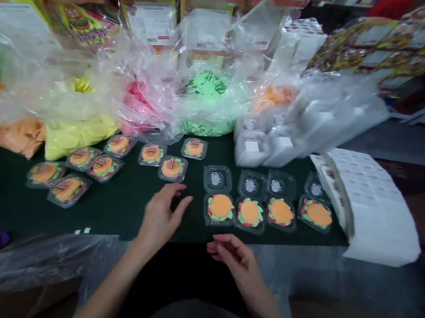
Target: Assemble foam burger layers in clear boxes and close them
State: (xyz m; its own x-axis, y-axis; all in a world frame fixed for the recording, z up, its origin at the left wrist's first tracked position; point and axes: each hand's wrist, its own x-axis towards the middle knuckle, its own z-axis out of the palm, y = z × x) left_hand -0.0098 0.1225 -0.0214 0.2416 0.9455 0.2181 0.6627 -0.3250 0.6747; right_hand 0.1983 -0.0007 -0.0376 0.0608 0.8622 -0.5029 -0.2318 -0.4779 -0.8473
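Observation:
My left hand (161,214) is over the dark green table, thumb and fingers apart, with nothing between them. Just beyond it lies a closed clear plastic box (173,168) with a labelled toy burger inside. My right hand (235,257) hovers by the table's front edge, its fingers loosely curved and holding nothing visible. In front of it, several boxes stand in a row with lids tilted back. The leftmost open box (220,208) holds an orange bun over green and red layers, and its raised lid (217,178) bears a pale sticker.
More closed burger boxes (69,189) lie at the left. Bags of yellow (78,135), pink (139,103) and green (207,89) material line the back. Stacked empty clear boxes (282,142) stand back right. Sticker sheets (378,210) hang over the right front edge.

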